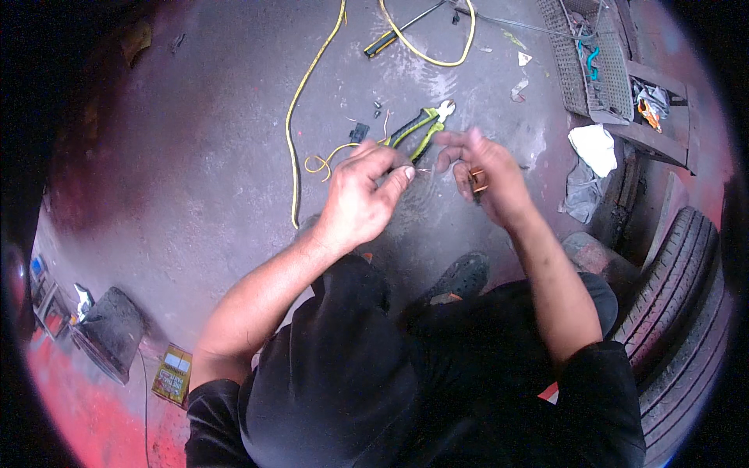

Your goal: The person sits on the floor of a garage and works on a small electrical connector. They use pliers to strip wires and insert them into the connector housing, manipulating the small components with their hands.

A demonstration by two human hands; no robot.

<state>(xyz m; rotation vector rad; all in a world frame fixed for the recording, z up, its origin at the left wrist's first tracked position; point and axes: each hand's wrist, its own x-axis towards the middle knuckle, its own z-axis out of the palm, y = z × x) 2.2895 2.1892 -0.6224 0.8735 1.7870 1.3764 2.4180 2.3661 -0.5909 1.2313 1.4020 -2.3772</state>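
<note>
My left hand is closed, thumb pressed against the fingers, on a thin yellow wire. The wire curls out on the hand's left side, and a fine copper-coloured end pokes past the thumb tip. A short gap away is my right hand, its forefinger stretched toward the left one. Its lower fingers are curled round a small copper-coloured piece whose kind I cannot make out. Just beyond both hands, cutting pliers with green and black handles lie on the floor, jaws pointing away. A small black part lies left of them.
A thicker yellow cable runs along the floor at left and loops at the top beside a screwdriver. At right are a grey basket, a white cloth and tyres. A yellow box lies lower left.
</note>
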